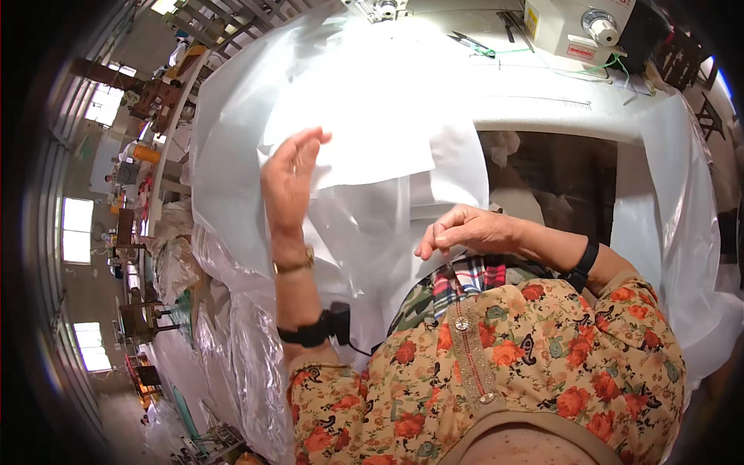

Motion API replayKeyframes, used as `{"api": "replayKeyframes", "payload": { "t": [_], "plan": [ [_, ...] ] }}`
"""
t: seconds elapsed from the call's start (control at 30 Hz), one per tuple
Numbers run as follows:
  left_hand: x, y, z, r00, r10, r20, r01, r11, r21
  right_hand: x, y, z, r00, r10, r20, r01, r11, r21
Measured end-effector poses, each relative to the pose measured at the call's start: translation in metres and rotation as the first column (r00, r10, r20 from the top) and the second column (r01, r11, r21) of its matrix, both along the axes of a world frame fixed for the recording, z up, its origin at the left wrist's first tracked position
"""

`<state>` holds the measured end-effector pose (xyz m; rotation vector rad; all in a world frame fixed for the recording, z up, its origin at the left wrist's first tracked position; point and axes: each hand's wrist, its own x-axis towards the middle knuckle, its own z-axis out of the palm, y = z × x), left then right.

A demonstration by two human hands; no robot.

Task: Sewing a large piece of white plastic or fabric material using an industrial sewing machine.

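My left hand [288, 186] is raised at the left edge of a bright white sheet [372, 147], its fingers stretched out and nothing seen in them. Glare washes out much of the sheet, which lies over the near part of the sewing table [542, 101]. Below it, thin translucent plastic sheeting [360, 240] hangs toward my lap. My right hand [469, 227] is held above my lap, fingers curled with the thumb against them. Whether anything is pinched there cannot be made out. At the top, the metal foot area of a sewing machine [385, 9] shows in part.
The machine's white body with a handwheel [601, 29] stands at the far right. Small thread snips [473, 45] and green thread lie near it. Right of my lap is a dark gap under the tabletop. More plastic sheeting [248, 333] is heaped at my left.
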<state>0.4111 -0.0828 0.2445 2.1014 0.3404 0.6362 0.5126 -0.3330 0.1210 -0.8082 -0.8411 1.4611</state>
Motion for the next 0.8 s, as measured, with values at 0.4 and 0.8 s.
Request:
{"api": "replayKeyframes", "payload": {
  "t": [0.4, 0.8],
  "plan": [
    [-0.063, -0.065, -0.105, 0.957, 0.020, -0.289, 0.060, 0.962, 0.267, -0.004, 0.040, 0.010, -0.137, -0.399, 0.907, 0.070, 0.909, 0.411],
    [-0.137, 0.020, -0.108, 0.653, 0.435, -0.620, 0.163, 0.719, 0.675, -0.001, -0.002, 0.008, 0.255, -0.223, 0.941, 0.173, 0.968, 0.182]
  ]
}}
